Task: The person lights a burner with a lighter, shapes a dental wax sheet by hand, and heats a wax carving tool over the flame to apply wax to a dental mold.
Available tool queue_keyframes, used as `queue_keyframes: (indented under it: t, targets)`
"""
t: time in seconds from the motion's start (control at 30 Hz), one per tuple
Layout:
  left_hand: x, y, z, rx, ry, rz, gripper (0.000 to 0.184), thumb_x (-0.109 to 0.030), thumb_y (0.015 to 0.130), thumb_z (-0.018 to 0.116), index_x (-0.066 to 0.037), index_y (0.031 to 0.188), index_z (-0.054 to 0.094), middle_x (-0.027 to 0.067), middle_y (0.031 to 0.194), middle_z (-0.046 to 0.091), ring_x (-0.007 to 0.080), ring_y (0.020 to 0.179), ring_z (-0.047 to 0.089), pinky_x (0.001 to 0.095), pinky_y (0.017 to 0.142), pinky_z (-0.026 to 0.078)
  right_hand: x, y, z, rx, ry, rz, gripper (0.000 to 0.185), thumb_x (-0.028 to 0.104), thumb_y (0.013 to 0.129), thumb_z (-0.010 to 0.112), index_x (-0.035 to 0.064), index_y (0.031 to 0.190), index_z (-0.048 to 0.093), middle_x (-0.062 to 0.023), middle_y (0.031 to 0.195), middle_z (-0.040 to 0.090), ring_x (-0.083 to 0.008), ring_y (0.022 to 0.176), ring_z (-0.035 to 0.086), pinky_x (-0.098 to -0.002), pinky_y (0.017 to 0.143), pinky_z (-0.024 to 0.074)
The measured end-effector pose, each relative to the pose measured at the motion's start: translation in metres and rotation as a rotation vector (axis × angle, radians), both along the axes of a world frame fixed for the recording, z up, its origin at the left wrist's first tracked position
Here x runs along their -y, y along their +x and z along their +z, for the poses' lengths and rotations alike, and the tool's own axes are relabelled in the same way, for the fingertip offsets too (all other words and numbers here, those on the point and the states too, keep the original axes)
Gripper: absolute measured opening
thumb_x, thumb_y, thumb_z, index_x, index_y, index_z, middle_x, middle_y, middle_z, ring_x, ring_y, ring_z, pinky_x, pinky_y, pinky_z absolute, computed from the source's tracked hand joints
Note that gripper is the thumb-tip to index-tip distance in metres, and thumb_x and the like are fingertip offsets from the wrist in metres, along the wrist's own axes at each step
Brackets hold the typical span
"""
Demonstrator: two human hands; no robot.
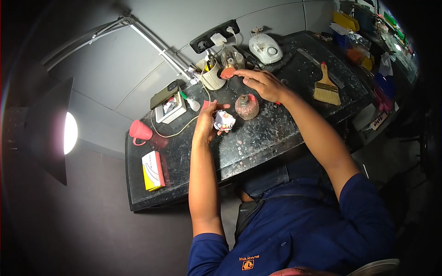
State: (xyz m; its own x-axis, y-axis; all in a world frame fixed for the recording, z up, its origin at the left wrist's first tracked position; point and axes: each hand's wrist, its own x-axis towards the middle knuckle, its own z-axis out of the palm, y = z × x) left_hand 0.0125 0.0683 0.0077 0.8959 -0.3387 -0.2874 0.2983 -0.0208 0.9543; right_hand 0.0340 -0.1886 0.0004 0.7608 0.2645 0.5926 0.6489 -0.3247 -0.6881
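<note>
My left hand (208, 120) is wrapped round a white dental model (224, 120) with a row of teeth and pinkish gum parts. A flat pink piece (206, 105) shows beside that hand's fingers; whether they grip it I cannot tell. Farther back, my right hand (263, 84) reaches across the bench, its fingertips on a rounded reddish-pink piece that looks like wax (228, 73). It seems pinched there, though the thumb is partly hidden. Between the hands stands a squat glass spirit lamp (247, 107), stained pink, with a metal top.
On the dark, spotted bench (230, 161) are a woven pot of tools (213, 77), a white control unit (265, 48), a wide brush (326, 87), a pink mug (140, 132), a small box (153, 171) and a phone (164, 95) on a white box. A lamp (69, 133) glows at left.
</note>
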Motion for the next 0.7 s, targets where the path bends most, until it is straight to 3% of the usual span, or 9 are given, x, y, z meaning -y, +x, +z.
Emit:
queue_keyframes:
  t: [0.13, 0.23, 0.27, 0.3, 0.33, 0.43, 0.57, 0.63, 0.7]
  targets:
    - [0.001, 0.000, -0.005, 0.017, 0.054, -0.008, 0.050, -0.040, 0.105, 0.041, 0.003, 0.108, 0.066, 0.0097, 0.072, 0.065, 0.0160, 0.051, 0.060, 0.0253, 0.038, 0.039, 0.004, -0.004, 0.006, -0.080, 0.025, -0.040, 0.032, 0.015, 0.096, 0.054, 0.0000, 0.124, 0.063, -0.0177, 0.116, 0.070, -0.0296, 0.107, 0.068, -0.0351, 0.094, 0.0500]
    - [0.000, 0.018, -0.036, 0.490, 0.374, 0.172, 0.038, -0.029, 0.103, 0.055, 0.005, 0.100, 0.070, 0.0080, 0.077, 0.067, 0.0145, 0.063, 0.062, 0.0285, 0.061, 0.049, 0.004, -0.002, 0.005, 0.095, 0.036, -0.191, 0.021, 0.010, 0.093, 0.059, -0.0029, 0.107, 0.068, -0.0171, 0.101, 0.073, -0.0290, 0.094, 0.071, -0.0343, 0.084, 0.0538]
    - [0.000, 0.021, -0.045, 0.670, 0.598, 0.238, 0.039, -0.033, 0.097, 0.060, 0.004, 0.091, 0.072, 0.0168, 0.075, 0.071, 0.0264, 0.069, 0.069, 0.0372, 0.066, 0.050, 0.004, 0.001, 0.004, 0.255, 0.079, -0.240, 0.015, 0.010, 0.091, 0.061, -0.0025, 0.094, 0.068, -0.0157, 0.086, 0.069, -0.0288, 0.079, 0.068, -0.0350, 0.072, 0.0518]
    - [0.001, 0.019, -0.043, 0.766, 0.668, 0.215, 0.036, -0.032, 0.096, 0.061, 0.003, 0.091, 0.072, 0.0173, 0.075, 0.071, 0.0279, 0.068, 0.069, 0.0381, 0.066, 0.051, 0.002, 0.000, 0.006, 0.415, 0.122, -0.290, 0.015, 0.010, 0.088, 0.062, -0.0020, 0.082, 0.067, -0.0144, 0.071, 0.066, -0.0286, 0.064, 0.065, -0.0356, 0.060, 0.0499]
    - [0.002, 0.016, -0.041, 0.859, 0.739, 0.190, 0.034, -0.030, 0.095, 0.062, 0.002, 0.091, 0.073, 0.0178, 0.075, 0.071, 0.0295, 0.067, 0.069, 0.0390, 0.067, 0.051, 0.002, -0.003, 0.007, 0.412, 0.124, -0.290, 0.015, 0.010, 0.088, 0.062, -0.0020, 0.082, 0.067, -0.0144, 0.071, 0.066, -0.0286, 0.064, 0.065, -0.0356, 0.060, 0.0499]
    - [0.006, 0.005, -0.029, 0.713, 0.678, 0.190, 0.032, -0.028, 0.093, 0.064, 0.002, 0.090, 0.073, 0.0166, 0.075, 0.071, 0.0330, 0.070, 0.070, 0.0399, 0.068, 0.052, 0.004, -0.006, 0.013, 0.524, 0.118, -0.297, 0.026, 0.010, 0.086, 0.065, -0.0012, 0.064, 0.058, -0.0126, 0.055, 0.054, -0.0274, 0.049, 0.053, -0.0347, 0.048, 0.0395]
    - [0.010, -0.006, -0.013, 0.759, 0.784, 0.369, 0.030, -0.027, 0.092, 0.065, 0.002, 0.090, 0.073, 0.0175, 0.074, 0.070, 0.0347, 0.073, 0.070, 0.0419, 0.071, 0.053, 0.011, -0.012, 0.014, 0.499, -0.050, -0.147, 0.020, 0.008, 0.088, 0.061, -0.0044, 0.072, 0.064, -0.0118, 0.062, 0.060, -0.0196, 0.054, 0.059, -0.0305, 0.052, 0.0418]
    - [0.007, -0.008, -0.009, 0.677, 1.112, 0.483, 0.026, -0.027, 0.089, 0.068, -0.002, 0.090, 0.075, 0.0183, 0.087, 0.071, 0.0340, 0.086, 0.070, 0.0440, 0.077, 0.053, 0.006, -0.020, 0.019, 0.534, 0.198, -0.119, 0.030, 0.017, 0.086, 0.063, -0.0001, 0.062, 0.057, -0.0060, 0.052, 0.050, -0.0158, 0.047, 0.048, -0.0303, 0.047, 0.0370]
    - [0.006, -0.010, -0.010, 0.682, 1.178, 0.507, 0.025, -0.028, 0.088, 0.070, -0.004, 0.090, 0.076, 0.0182, 0.095, 0.070, 0.0344, 0.092, 0.068, 0.0447, 0.080, 0.053, 0.007, -0.022, 0.020, 0.473, 0.268, -0.162, 0.030, 0.019, 0.086, 0.063, 0.0000, 0.064, 0.058, -0.0050, 0.053, 0.050, -0.0131, 0.048, 0.048, -0.0291, 0.047, 0.0362]
